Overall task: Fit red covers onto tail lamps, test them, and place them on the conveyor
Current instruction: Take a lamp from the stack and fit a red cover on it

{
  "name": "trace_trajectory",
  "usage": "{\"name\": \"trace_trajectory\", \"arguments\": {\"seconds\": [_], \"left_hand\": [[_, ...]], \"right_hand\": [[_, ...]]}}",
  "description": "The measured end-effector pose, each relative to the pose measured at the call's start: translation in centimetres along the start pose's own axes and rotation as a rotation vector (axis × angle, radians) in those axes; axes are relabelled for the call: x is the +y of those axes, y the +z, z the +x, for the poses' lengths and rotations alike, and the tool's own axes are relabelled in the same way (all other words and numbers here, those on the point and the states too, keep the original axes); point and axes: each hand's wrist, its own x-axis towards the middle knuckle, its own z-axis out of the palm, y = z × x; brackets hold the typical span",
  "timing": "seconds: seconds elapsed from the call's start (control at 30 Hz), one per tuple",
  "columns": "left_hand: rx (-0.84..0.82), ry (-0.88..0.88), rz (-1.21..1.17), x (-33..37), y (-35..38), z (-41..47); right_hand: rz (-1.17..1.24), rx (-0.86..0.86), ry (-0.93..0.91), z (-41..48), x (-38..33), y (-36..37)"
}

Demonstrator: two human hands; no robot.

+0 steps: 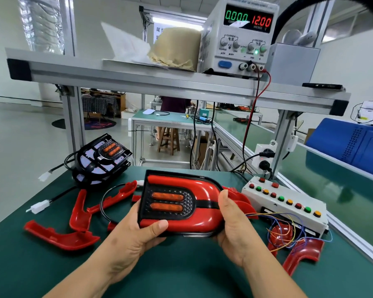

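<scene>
A black tail lamp (170,204) with its glossy red cover (194,224) fitted is raised face up above the counter (181,276), among loose red covers (60,235).

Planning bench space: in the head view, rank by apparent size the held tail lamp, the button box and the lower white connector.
Tail lamp and button box look alike, unranked; lower white connector clearly smallest.

Tail lamp (179,204) centre; loose covers (60,235) left; button box (284,203) right; power supply (241,39) on shelf (138,76) behind.

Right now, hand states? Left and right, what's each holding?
Left hand: fingers curled round the near-left edge of the tail lamp, holding it.
Right hand: gripping the same tail lamp's right end.
</scene>
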Motion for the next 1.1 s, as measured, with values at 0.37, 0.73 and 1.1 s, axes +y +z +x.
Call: {"name": "trace_trajectory", "arguments": {"seconds": [0.37, 0.73, 1.1], "left_hand": [[-0.042, -0.053, 0.009, 0.1, 0.5, -0.2], [-0.177, -0.327, -0.068, 1.4, 0.9, -1.5], [-0.231, -0.528, 0.395, 3.4, -1.8, -1.9]], "right_hand": [[0.038, 0.205, -0.135, 0.7, 0.7, 0.3], [-0.127, 0.066, 0.169, 0.1, -1.6, -3.3], [-0.537, -0.032, 0.404, -0.9, -2.1, -3.5]]}}
